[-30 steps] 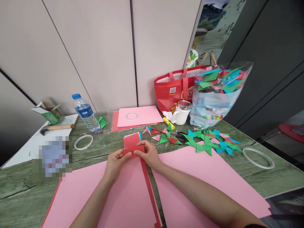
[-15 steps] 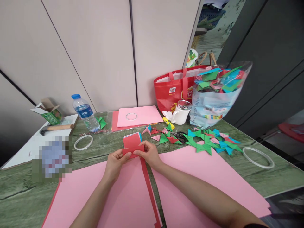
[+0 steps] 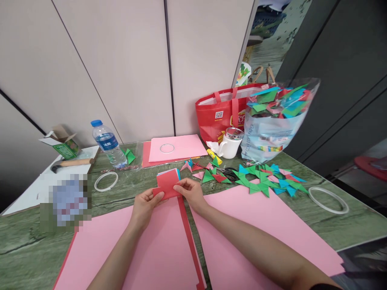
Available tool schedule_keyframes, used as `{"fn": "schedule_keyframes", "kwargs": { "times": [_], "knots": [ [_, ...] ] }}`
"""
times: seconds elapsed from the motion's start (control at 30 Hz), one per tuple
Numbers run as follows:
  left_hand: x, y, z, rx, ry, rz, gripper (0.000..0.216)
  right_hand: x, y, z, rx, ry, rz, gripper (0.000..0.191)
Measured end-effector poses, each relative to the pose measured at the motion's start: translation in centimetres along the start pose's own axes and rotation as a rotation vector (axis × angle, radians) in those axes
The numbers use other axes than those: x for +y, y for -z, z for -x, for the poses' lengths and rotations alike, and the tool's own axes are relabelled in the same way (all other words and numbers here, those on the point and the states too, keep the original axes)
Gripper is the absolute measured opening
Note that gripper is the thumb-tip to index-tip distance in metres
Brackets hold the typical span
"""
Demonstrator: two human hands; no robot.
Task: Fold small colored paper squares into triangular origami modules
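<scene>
Between my two hands is a small piece of red paper (image 3: 167,192), held just above the pink sheets. My left hand (image 3: 145,207) pinches its left end, thumb in front and fingers behind. My right hand (image 3: 191,195) grips its right end between thumb and fingers. Whether the paper is folded double I cannot tell. Right behind it lies a stack of small coloured paper pieces (image 3: 168,176) with red on top, partly covered by the held piece. Large pink sheets (image 3: 105,245) with red ones under them lie beneath my forearms.
Folded paper pieces (image 3: 256,186) in green, blue and red lie at the right, near black scissors (image 3: 230,174). Behind stand a white mug (image 3: 231,145), a red bag (image 3: 211,117) and a stuffed plastic bag (image 3: 269,133). A water bottle (image 3: 109,143) and a hammer (image 3: 75,162) are at the left.
The red paper has shifted slightly left and now shows a taller face. My right thumb has slid up and right towards its upper right corner; my left hand has moved slightly left.
</scene>
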State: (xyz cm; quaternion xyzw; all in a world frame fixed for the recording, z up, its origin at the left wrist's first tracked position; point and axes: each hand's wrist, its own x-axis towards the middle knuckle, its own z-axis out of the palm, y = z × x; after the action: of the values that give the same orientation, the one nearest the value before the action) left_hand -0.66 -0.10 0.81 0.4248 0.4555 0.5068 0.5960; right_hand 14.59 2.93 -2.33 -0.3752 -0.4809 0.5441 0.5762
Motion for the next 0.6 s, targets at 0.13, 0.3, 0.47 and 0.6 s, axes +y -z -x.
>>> {"fn": "schedule_keyframes", "kwargs": {
  "times": [0.13,0.3,0.47,0.6],
  "knots": [
    [0.06,-0.07,0.06,-0.021,-0.001,0.003,0.032,0.01,0.03,0.02,0.016,-0.006,-0.008,0.021],
    [0.30,-0.22,0.17,-0.029,0.009,-0.005,0.035,0.06,0.07,-0.03,0.020,-0.024,-0.022,0.024],
    [0.34,-0.23,0.21,-0.028,0.011,0.006,0.036,-0.05,0.04,-0.04,0.017,-0.040,-0.032,0.025],
    [0.26,-0.09,0.17,-0.017,0.015,-0.013,0.034,-0.05,0.08,-0.04,0.010,-0.043,-0.057,0.024]
  ]
}}
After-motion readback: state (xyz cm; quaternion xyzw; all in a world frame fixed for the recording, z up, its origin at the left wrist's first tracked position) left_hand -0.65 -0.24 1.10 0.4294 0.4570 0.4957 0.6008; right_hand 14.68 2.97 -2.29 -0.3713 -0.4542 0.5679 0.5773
